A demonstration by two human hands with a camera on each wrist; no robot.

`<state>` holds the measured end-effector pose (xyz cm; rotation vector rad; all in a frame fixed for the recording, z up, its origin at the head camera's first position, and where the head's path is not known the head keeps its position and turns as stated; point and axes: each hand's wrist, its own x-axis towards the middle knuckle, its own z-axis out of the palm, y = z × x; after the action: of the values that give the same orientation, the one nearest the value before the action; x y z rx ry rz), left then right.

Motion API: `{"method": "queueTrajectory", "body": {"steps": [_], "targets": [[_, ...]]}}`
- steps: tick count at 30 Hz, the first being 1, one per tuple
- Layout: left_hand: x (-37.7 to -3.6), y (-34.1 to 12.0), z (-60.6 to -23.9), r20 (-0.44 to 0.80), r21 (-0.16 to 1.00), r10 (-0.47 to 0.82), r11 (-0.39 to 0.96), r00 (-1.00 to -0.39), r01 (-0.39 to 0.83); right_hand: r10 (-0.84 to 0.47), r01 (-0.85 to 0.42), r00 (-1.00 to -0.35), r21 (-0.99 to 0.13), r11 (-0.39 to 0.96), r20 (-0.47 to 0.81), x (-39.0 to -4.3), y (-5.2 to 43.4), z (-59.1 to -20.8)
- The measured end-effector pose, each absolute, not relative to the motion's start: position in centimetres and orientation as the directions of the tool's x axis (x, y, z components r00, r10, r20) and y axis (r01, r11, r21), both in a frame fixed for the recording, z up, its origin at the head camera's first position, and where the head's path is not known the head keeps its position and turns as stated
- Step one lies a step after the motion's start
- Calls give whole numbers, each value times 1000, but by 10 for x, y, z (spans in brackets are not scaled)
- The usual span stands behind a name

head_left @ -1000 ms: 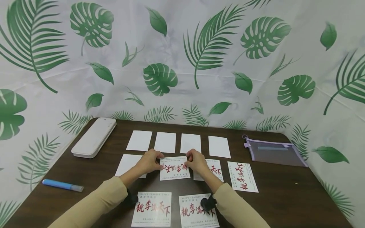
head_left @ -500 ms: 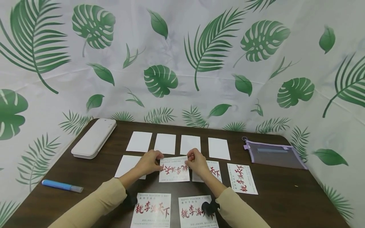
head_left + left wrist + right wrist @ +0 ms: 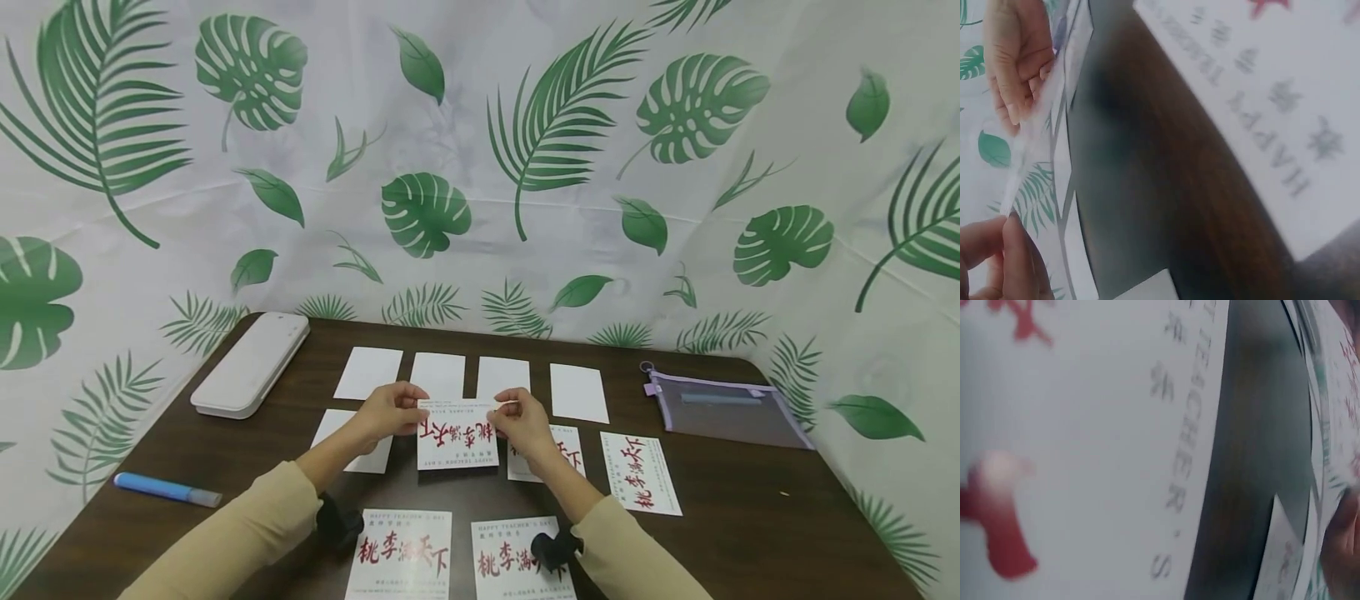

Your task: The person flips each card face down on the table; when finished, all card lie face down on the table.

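Fingers of both hands meet one printed card (image 3: 456,435) just below the middle of the head view, and that is the relation we watch: the card hangs downward from its top edge, which we pinch at the two upper corners, the left hand (image 3: 385,413) on the left corner and the right hand (image 3: 523,421) on the right. Its long axis runs left to right between our hands, its red characters appear upside down to us, and its lower edge seems to sit at or just above the dark table (image 3: 750,500); we cannot tell whether it touches. Neither hand is nearer, since both are already on it. In the left wrist view the card (image 3: 1035,134) shows edge-on as a thin pale strip, with a thumb and finger closed on each end. The right wrist view is too blurred to show our right fingers. Both forearms come up from the bottom of the frame and converge, wrists slightly raised, fingers curled inward toward each other. Around the card lie other printed cards: one (image 3: 553,454) partly under the right hand, one (image 3: 640,472) further right, two at the bottom edge. A row of blank white cards (image 3: 578,392) lies just above our hands.
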<state>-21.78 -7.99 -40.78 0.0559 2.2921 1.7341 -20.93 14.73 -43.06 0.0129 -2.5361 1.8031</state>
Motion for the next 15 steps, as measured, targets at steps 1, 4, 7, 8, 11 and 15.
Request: {"method": "queueTrajectory", "body": {"steps": [1,4,7,8,11,15], "targets": [[-219,-80,-407,-194,951,179,274,-964,-140,29,-50,-997,-933,355,65,-207,145,-428],[-221,-79,-404,-187,960,162,239,-969,-146,30,-190,-974,-873,449,227,-200,133,-420],[-223,-76,-400,-162,972,154,196,-975,-130,-82,-359,-925,-782,509,371,-191,115,-412],[-223,-74,-398,-154,976,153,178,-976,-126,-130,-412,-903,-746,523,409,-188,109,-411],[-221,-68,-391,-131,986,136,122,-982,-115,-234,-512,-850,-640,573,471,-181,95,-409],[-219,-62,-382,-93,995,118,48,-989,-88,-265,-556,-809,-538,633,524,-176,88,-407]]}}
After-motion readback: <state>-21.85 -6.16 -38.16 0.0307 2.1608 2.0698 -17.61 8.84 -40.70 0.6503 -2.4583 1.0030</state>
